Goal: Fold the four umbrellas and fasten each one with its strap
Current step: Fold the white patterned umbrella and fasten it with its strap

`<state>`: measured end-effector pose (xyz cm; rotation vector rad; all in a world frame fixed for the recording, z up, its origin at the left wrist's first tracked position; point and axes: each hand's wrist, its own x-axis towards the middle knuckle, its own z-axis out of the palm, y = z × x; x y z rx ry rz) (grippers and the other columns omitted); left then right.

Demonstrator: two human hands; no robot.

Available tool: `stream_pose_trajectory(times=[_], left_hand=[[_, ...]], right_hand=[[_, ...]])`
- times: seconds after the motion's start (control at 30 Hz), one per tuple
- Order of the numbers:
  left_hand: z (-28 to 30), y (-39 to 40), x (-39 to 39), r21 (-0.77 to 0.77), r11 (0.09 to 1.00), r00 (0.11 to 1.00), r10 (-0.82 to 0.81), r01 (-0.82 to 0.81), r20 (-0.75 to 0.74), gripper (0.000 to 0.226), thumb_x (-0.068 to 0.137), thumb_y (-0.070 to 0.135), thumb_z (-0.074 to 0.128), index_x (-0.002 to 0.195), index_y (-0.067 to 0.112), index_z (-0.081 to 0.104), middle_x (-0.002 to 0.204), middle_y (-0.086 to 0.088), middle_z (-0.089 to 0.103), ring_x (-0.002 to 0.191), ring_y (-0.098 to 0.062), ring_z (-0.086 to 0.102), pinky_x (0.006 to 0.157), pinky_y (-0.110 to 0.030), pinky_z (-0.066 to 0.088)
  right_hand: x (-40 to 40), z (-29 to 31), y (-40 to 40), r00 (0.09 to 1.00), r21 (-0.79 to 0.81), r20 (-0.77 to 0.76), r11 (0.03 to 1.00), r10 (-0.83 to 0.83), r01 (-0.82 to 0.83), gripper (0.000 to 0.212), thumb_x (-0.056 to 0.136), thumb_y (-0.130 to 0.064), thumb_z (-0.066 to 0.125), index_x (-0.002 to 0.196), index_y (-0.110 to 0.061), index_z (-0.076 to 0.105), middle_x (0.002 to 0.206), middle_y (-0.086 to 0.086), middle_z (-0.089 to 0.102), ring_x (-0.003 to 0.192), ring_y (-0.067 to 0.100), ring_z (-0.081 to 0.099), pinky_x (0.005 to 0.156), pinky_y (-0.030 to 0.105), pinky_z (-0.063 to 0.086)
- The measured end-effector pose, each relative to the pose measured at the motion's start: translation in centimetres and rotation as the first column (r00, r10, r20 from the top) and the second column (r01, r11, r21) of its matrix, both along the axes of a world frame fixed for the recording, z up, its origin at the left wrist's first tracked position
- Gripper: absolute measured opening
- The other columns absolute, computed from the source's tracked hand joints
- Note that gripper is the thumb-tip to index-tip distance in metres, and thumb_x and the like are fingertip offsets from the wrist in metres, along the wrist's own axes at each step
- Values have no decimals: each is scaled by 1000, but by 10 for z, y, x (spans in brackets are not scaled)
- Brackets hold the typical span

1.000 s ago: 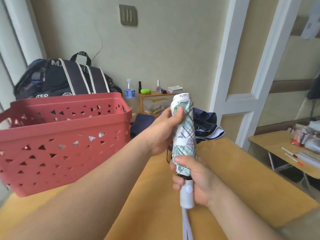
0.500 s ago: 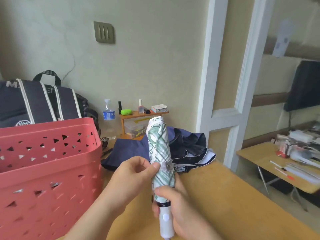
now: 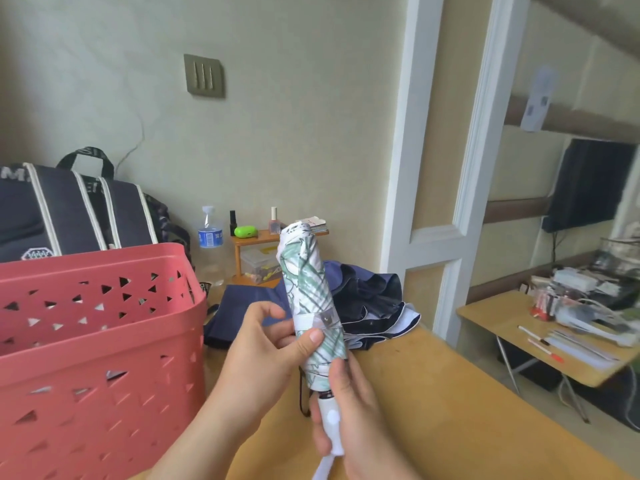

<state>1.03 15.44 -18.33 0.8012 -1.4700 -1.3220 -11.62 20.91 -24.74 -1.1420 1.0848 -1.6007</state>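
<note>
One rolled leaf-print umbrella stood upright, left hand pinching it below its strap, right hand gripping its handle; perhaps two dark umbrellas behind it, one red basket left, on a wooden table

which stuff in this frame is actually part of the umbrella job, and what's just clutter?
Part of the job:
- leaf-print umbrella, rolled, gripped by both hands
- its strap, wrapped round it
- navy umbrella, unfolded on the table

Just lying about:
- red basket
- dark bag
- water bottle
- small shelf
</note>
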Motion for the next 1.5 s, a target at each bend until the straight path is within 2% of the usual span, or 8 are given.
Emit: stream_pose_trajectory(times=[0.1, 0.27, 0.73, 0.87, 1.0, 1.13, 1.27, 1.5], left_hand=[[-8, -1, -1, -208, 971, 934, 180, -118, 308, 29, 89, 44, 77, 82, 19, 63, 68, 12, 69, 55, 1, 56, 54, -15, 37], [-14, 1, -4, -278, 954, 897, 218, -113, 384, 35, 92, 59, 66, 83, 25, 66, 73, 14, 69, 63, 1, 57, 60, -20, 40], [-18, -2, -7, 43, 998, 985, -57, 51, 165, 24, 97, 27, 72, 85, 8, 63, 61, 7, 58, 54, -4, 46, 60, -21, 38], [-21, -2, -9, -25, 999, 982, -18, 23, 187, 27, 94, 31, 76, 86, 7, 69, 83, -20, 71, 72, -12, 59, 78, -34, 47], [-23, 0, -8, -5, 998, 989, -62, 63, 133, 22, 103, 26, 64, 92, 8, 70, 73, 2, 70, 64, 1, 58, 67, -15, 47], [-24, -3, -7, -13, 1000, 995, -14, 15, 101, 28, 106, 36, 55, 105, 11, 68, 89, 6, 73, 80, -4, 63, 72, -19, 48], [-20, -4, -6, -84, 996, 994, -9, 18, 107, 34, 106, 39, 53, 103, 8, 68, 90, -3, 75, 78, -6, 64, 70, -16, 49], [-25, -7, -5, -128, 991, 981, 48, -24, 190, 29, 101, 36, 66, 90, 9, 69, 76, 7, 71, 72, -5, 61, 67, -15, 47]], right_hand=[[-2, -5, -3, 991, -47, -41, 991, -131, 129, 49, 86, -72, 49, 128, -53, 64, 61, 12, 53, 44, 22, 44, 45, 26, 36], [-7, -11, -9, 961, -99, -132, 968, -244, 233, 44, 92, -58, 48, 136, -60, 56, 62, 9, 56, 50, 28, 48, 46, 34, 42], [-8, -4, -2, 972, 16, -30, 973, -232, 232, 24, 106, -42, 51, 108, -41, 74, 62, 9, 52, 48, 21, 42, 42, 28, 34], [-9, 1, 1, 972, 23, 14, 972, -234, 234, 25, 106, -41, 52, 108, -32, 75, 64, 11, 51, 46, 19, 41, 41, 26, 32], [-11, 4, 3, 986, 63, 100, 990, -134, 128, 36, 105, -49, 46, 107, -25, 73, 63, 13, 49, 41, 19, 36, 45, 26, 28], [-12, 9, 6, 947, 130, 290, 975, 139, -183, 65, 95, -74, 36, 98, -24, 77, 62, 7, 44, 39, 16, 30, 49, 26, 24], [-16, 3, 4, 954, 50, 211, 973, 212, -227, 89, 74, -87, 62, 126, -14, 63, 66, 10, 49, 44, 20, 42, 48, 28, 36], [-17, 0, 1, 986, 114, 139, 987, 95, -111, 34, 106, -48, 44, 129, -30, 62, 81, 11, 55, 54, 23, 47, 48, 31, 38]])
